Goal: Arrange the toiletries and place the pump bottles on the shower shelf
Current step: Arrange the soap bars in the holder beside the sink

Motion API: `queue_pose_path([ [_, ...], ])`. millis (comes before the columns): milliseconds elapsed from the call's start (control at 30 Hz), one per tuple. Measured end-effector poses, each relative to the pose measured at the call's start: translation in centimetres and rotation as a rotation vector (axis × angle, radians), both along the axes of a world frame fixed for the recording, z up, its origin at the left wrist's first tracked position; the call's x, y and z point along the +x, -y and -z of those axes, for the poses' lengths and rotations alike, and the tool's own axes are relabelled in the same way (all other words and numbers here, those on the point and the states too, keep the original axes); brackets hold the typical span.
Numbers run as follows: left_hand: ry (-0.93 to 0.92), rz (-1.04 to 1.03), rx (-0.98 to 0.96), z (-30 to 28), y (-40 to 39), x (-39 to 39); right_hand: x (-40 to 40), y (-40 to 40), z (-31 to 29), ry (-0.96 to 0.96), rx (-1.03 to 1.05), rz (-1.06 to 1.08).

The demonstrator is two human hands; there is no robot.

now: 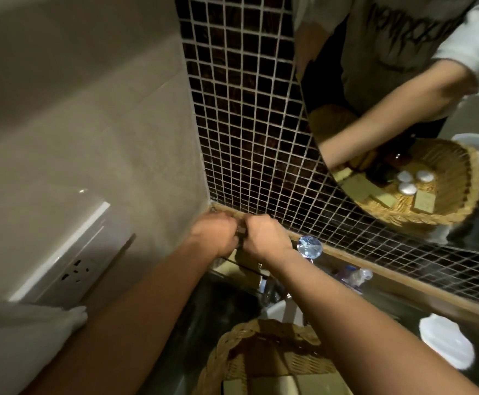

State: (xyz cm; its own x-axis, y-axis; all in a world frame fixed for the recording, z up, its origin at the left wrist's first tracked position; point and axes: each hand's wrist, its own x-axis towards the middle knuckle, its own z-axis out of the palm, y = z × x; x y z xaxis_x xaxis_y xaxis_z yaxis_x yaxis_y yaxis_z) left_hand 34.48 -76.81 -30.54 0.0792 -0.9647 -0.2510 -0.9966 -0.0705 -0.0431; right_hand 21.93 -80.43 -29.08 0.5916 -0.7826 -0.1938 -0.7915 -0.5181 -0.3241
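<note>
two bare forearms reach up from the bottom edge toward the wall corner, and between them, below the wrists, sits one woven wicker basket holding pale card packets, seen only in part. both hands meet at the corner where the beige wall joins the dark mosaic tile wall. the left hand is curled into a loose fist, and the right hand is curled the same way just beside it, knuckles nearly touching. one small grey object shows in the gap between them, seemingly pinched by fingers of both hands; what it is cannot be told, and the fingertips themselves are hidden.

just right of the right wrist stands one clear faceted crystal knob. further right and lower, near the right forearm, lies one clear plastic item with a purple tint, blurred. right of the right elbow is one white round dish. left of the left forearm is one white wall socket, and below it one white towel.

above and right of the hands, one round mirror reflects a second view of the basket: three white round caps in a cluster, dark amber bottles beside them, too blurred to count, and several pale card packets. it also reflects an arm and a grey printed shirt.
</note>
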Motion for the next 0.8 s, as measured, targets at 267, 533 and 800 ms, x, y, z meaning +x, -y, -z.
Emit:
queue_pose_path([
  [267, -0.165, -0.089, -0.122, -6.6, -2.6, -3.9, -5.3, -2.6, -9.5, 0.003, -0.194, -0.08],
  [533, -0.182, -0.063, -0.298, -13.7, -7.3, -11.9, -16.0, -6.9, -15.1, 0.015, -0.398, -0.02],
  [800, -0.217, 0.11, -0.28, -14.6, -9.1, -22.9, -26.4, -10.5, -15.3, -0.028, -0.376, 0.051],
])
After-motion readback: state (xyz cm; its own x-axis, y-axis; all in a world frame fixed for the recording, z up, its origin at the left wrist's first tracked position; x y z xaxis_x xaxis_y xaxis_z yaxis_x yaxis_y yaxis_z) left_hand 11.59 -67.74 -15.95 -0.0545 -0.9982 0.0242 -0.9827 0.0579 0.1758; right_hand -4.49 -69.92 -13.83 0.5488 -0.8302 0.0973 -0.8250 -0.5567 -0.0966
